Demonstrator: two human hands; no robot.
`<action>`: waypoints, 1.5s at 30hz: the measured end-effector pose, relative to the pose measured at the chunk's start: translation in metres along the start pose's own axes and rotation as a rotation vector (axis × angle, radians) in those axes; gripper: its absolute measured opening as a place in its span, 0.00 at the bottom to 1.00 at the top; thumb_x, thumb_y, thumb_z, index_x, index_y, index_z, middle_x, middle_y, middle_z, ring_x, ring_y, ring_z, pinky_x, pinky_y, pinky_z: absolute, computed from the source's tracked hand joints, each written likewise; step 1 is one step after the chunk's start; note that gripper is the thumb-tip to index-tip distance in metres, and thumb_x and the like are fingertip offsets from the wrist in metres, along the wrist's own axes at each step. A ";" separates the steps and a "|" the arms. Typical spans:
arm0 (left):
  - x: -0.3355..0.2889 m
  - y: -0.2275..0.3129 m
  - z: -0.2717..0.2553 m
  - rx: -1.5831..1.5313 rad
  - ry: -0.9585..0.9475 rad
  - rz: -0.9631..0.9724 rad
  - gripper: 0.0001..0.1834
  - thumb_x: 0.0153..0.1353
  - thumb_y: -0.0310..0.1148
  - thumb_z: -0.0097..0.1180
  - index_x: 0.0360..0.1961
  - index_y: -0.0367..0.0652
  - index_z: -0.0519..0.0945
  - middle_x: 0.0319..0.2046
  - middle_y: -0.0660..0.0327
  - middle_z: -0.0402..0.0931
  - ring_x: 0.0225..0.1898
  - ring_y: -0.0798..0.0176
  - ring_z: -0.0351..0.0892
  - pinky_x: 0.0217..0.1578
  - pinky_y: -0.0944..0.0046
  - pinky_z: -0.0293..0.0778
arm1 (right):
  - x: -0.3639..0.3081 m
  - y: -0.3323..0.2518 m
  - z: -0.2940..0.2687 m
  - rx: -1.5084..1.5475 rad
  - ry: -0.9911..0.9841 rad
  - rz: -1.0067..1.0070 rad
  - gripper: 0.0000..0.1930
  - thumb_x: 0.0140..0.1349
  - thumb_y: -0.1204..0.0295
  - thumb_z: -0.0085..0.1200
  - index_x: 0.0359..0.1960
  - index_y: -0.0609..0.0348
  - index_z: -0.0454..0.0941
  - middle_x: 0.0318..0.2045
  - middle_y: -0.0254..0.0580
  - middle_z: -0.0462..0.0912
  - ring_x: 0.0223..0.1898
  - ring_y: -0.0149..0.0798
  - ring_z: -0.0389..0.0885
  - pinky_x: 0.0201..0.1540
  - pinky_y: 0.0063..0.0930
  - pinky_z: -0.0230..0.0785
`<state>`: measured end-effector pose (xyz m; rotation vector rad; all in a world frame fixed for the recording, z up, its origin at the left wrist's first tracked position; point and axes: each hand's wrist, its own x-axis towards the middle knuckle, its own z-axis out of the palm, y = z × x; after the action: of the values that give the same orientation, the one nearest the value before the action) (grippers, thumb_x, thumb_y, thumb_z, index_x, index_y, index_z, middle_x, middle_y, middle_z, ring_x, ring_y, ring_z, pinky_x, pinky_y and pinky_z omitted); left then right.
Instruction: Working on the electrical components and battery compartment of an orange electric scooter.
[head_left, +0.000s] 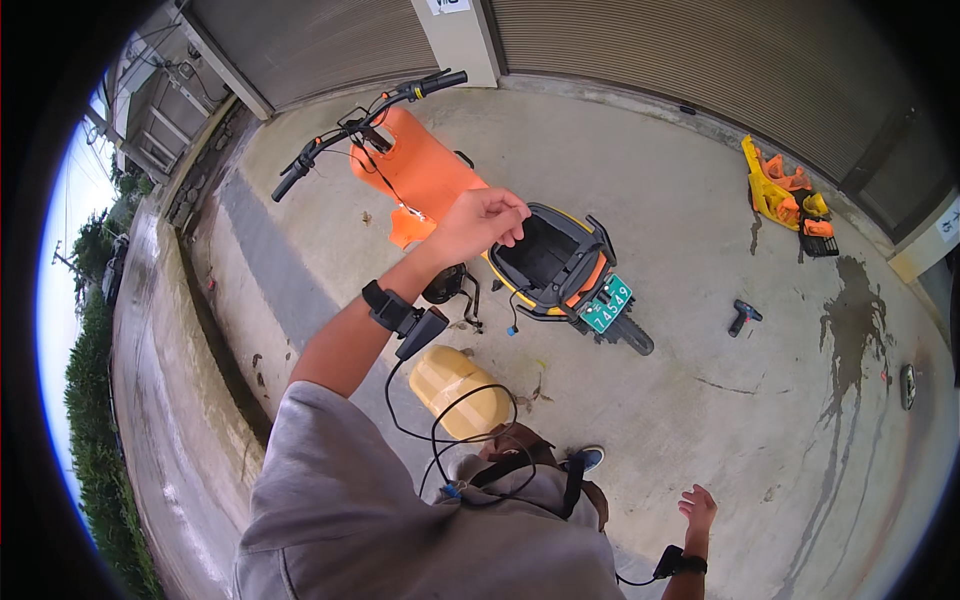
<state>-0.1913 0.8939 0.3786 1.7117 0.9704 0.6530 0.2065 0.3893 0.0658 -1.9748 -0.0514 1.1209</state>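
Note:
An orange and yellow scooter [425, 165] with its body panels partly off stands before me. Its black handlebar [350, 130] points to the far left. My left hand [485, 220] is raised over the scooter's middle, next to the black storage bin [540, 250] behind the orange part. Its fingers are curled together, and whatever they may hold is hidden. Low at my side, well away from the scooter, my right hand [698, 508] hangs with loosely bent fingers apart and nothing in it. A green plate [606, 303] and the rear wheel [633, 335] are at the scooter's tail.
A yellowish taped container [460, 392] stands close by my left side. On the concrete to the right lies a cordless drill [743, 317]. Yellow and orange panels [775, 195] are heaped near the roller shutter [700, 50]. A low kerb [215, 340] runs along the left.

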 end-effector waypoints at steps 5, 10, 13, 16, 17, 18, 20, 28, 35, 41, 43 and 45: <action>0.066 0.032 0.090 -0.168 -0.005 0.210 0.08 0.67 0.29 0.56 0.41 0.34 0.81 0.24 0.66 0.77 0.24 0.75 0.74 0.26 0.73 0.72 | -0.046 -0.166 0.085 0.006 -0.363 -0.416 0.15 0.71 0.70 0.48 0.51 0.66 0.80 0.32 0.45 0.86 0.21 0.29 0.79 0.26 0.22 0.73; 0.111 0.035 0.175 -0.192 0.097 0.325 0.08 0.66 0.30 0.58 0.36 0.34 0.82 0.19 0.73 0.70 0.21 0.80 0.64 0.21 0.72 0.62 | -0.125 -0.291 0.223 0.118 -0.760 -0.469 0.18 0.72 0.62 0.52 0.53 0.65 0.78 0.33 0.47 0.86 0.21 0.29 0.78 0.25 0.20 0.71; 0.139 0.026 0.182 -0.321 0.054 0.213 0.07 0.67 0.31 0.57 0.38 0.37 0.82 0.18 0.73 0.67 0.19 0.80 0.60 0.19 0.71 0.57 | -0.135 -0.333 0.275 0.029 -0.797 -0.472 0.22 0.73 0.55 0.49 0.48 0.65 0.77 0.32 0.48 0.86 0.22 0.30 0.79 0.22 0.20 0.66; 0.164 0.004 0.146 -0.982 -0.115 -0.125 0.07 0.68 0.33 0.55 0.40 0.41 0.80 0.16 0.73 0.61 0.15 0.77 0.56 0.17 0.70 0.54 | -0.127 -0.366 0.306 0.028 -0.693 -0.314 0.17 0.70 0.55 0.55 0.35 0.59 0.79 0.26 0.40 0.86 0.16 0.22 0.73 0.15 0.16 0.55; 0.170 -0.003 0.131 -0.992 -0.092 -0.124 0.07 0.68 0.33 0.55 0.40 0.41 0.80 0.16 0.73 0.61 0.15 0.77 0.56 0.17 0.70 0.54 | -0.122 -0.375 0.314 0.024 -0.761 -0.340 0.17 0.70 0.55 0.55 0.35 0.59 0.79 0.26 0.40 0.86 0.16 0.22 0.73 0.15 0.16 0.55; 0.173 -0.011 0.120 -1.299 -0.086 -0.136 0.07 0.68 0.34 0.54 0.40 0.42 0.79 0.15 0.73 0.59 0.14 0.75 0.54 0.16 0.70 0.53 | -0.118 -0.384 0.321 -0.035 -0.732 -0.342 0.18 0.69 0.55 0.57 0.33 0.59 0.79 0.24 0.39 0.85 0.15 0.23 0.73 0.15 0.16 0.55; 0.178 -0.025 0.102 -1.676 -0.056 -0.118 0.09 0.69 0.37 0.52 0.36 0.43 0.77 0.15 0.72 0.55 0.13 0.73 0.51 0.15 0.70 0.51 | -0.111 -0.398 0.331 -0.092 -0.697 -0.344 0.18 0.67 0.56 0.58 0.31 0.59 0.80 0.23 0.39 0.85 0.13 0.23 0.72 0.14 0.17 0.55; 0.201 -0.052 0.112 -2.006 0.181 -0.074 0.08 0.68 0.33 0.48 0.38 0.38 0.75 0.15 0.69 0.56 0.14 0.71 0.52 0.16 0.69 0.50 | -0.088 -0.424 0.332 -0.235 -0.612 -0.412 0.19 0.64 0.57 0.60 0.30 0.64 0.80 0.21 0.42 0.84 0.14 0.29 0.78 0.14 0.18 0.61; 0.225 -0.066 0.209 0.270 0.351 0.144 0.10 0.62 0.34 0.54 0.31 0.37 0.80 0.24 0.43 0.80 0.27 0.41 0.83 0.31 0.47 0.77 | -0.056 -0.431 0.286 -0.075 -0.677 -0.126 0.22 0.64 0.52 0.57 0.35 0.64 0.79 0.24 0.46 0.85 0.18 0.32 0.81 0.18 0.22 0.70; 0.261 -0.060 0.302 0.638 0.073 0.320 0.10 0.62 0.34 0.55 0.31 0.37 0.81 0.23 0.51 0.81 0.25 0.50 0.81 0.28 0.55 0.76 | -0.016 -0.424 0.206 -0.043 -0.764 -0.102 0.24 0.64 0.51 0.58 0.40 0.66 0.79 0.29 0.46 0.86 0.21 0.34 0.84 0.25 0.22 0.78; 0.279 -0.040 0.337 -0.145 0.208 -0.187 0.10 0.64 0.32 0.53 0.34 0.35 0.78 0.19 0.58 0.77 0.23 0.59 0.78 0.26 0.57 0.74 | -0.003 -0.422 0.170 0.025 -0.783 -0.057 0.27 0.63 0.50 0.59 0.43 0.67 0.77 0.30 0.48 0.86 0.22 0.35 0.84 0.27 0.25 0.80; 0.284 -0.019 0.370 -0.625 0.055 -0.304 0.10 0.65 0.33 0.52 0.37 0.36 0.77 0.18 0.63 0.71 0.20 0.65 0.70 0.23 0.62 0.68 | 0.011 -0.421 0.133 0.082 -0.781 -0.113 0.27 0.63 0.49 0.59 0.43 0.67 0.77 0.31 0.48 0.86 0.23 0.36 0.85 0.28 0.26 0.81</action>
<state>0.2469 0.9508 0.2297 0.9812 0.9153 0.7090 0.2618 0.7511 0.3134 -1.3410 -0.5094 1.7162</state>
